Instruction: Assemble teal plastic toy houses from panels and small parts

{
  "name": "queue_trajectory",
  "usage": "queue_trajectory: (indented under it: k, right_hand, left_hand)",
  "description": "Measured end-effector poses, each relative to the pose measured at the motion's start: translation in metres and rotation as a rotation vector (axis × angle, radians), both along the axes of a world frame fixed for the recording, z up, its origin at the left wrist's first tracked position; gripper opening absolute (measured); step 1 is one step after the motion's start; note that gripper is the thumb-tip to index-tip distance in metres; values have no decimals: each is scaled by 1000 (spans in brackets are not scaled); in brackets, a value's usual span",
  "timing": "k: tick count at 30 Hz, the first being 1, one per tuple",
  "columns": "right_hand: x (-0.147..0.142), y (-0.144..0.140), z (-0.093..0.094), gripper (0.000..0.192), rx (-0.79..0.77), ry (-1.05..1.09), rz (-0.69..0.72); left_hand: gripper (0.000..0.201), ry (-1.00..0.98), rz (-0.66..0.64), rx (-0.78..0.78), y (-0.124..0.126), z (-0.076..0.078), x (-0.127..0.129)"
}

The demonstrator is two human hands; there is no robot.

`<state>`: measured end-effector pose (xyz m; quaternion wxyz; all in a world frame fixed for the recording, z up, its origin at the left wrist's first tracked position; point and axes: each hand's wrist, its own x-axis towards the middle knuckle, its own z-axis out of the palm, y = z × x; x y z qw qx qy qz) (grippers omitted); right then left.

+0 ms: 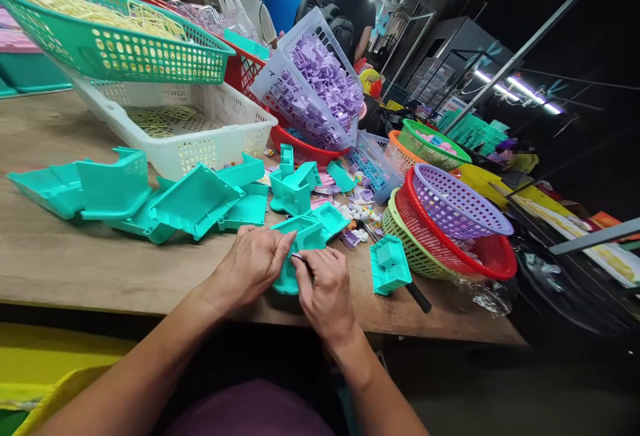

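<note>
A teal plastic moulded part (307,235) stands at the table's front edge between my hands. My left hand (255,259) is closed against its left side, thumb and fingers gripping it. At its right side, my right hand (327,286) pinches a small, thin purple piece (297,256) against the teal part; most of that piece is hidden by the fingers. Just beyond lie more teal parts (290,189), loose purple pieces and small white pieces (357,213). Another teal part (389,264) rests to the right, over a dark-handled tool (419,297).
Teal shells (195,203) are heaped at left before a white basket (220,139) and a green basket (160,49). A tilted clear crate (300,89) holds purple pieces. Nested colander-like baskets (500,263) stand at right. Two people (357,16) are in the background.
</note>
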<state>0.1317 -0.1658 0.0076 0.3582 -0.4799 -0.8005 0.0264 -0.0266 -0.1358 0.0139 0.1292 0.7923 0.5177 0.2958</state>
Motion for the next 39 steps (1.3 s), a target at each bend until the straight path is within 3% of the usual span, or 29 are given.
queue_trajectory:
  k: [4,11,22,33,39]
  right_hand:
    - [3,-2,-4,13,-29,46,4]
    - [-4,-6,-3,14,64,-90,-49]
    - [-13,-14,2,19,153,-308,-137]
    - [-19,-5,-9,18,144,-266,-179]
    - [-18,-9,-17,10,124,-166,-181]
  left_hand:
    - [52,37,-29,-19,-1,0,-2]
    - [57,58,-65,-73,-1,7,-8]
    - [62,54,-70,-14,0,7,-1]
    - [55,-13,-22,-61,6,6,-2]
    - [55,51,-59,65,2,5,-5]
